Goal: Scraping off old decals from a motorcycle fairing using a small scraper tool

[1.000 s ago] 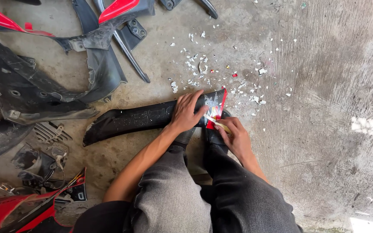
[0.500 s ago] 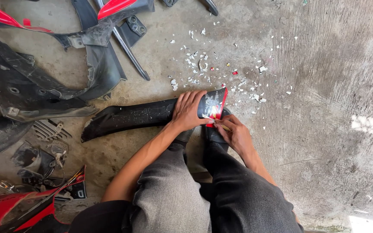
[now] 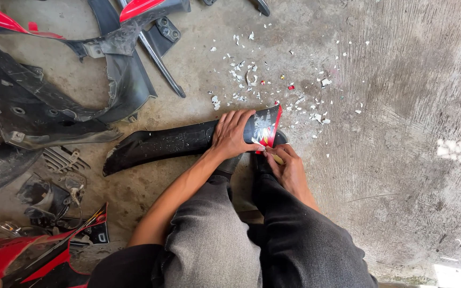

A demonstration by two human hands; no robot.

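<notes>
A long black plastic fairing panel (image 3: 161,145) lies across the concrete floor in front of my knees. Its right end carries a red and white sticker (image 3: 266,128). My left hand (image 3: 233,133) presses down on the panel just left of the sticker, fingers spread over it. My right hand (image 3: 286,166) sits at the panel's lower right corner, fingers pinched around a small pale tool or scrap at the sticker's edge; what it holds is too small to tell. Small white and red sticker flakes (image 3: 252,80) litter the floor beyond the panel.
Large black fairing pieces (image 3: 44,106) and red-trimmed parts (image 3: 140,10) lie at the left and top. Small black brackets (image 3: 54,189) and a red panel (image 3: 22,256) sit at lower left. My grey-trousered legs (image 3: 230,240) fill the foreground. Bare concrete (image 3: 412,133) spreads right.
The panel has shifted slightly left under my left hand. My right hand has stayed at the sticker's lower edge, working at it with small moves.
</notes>
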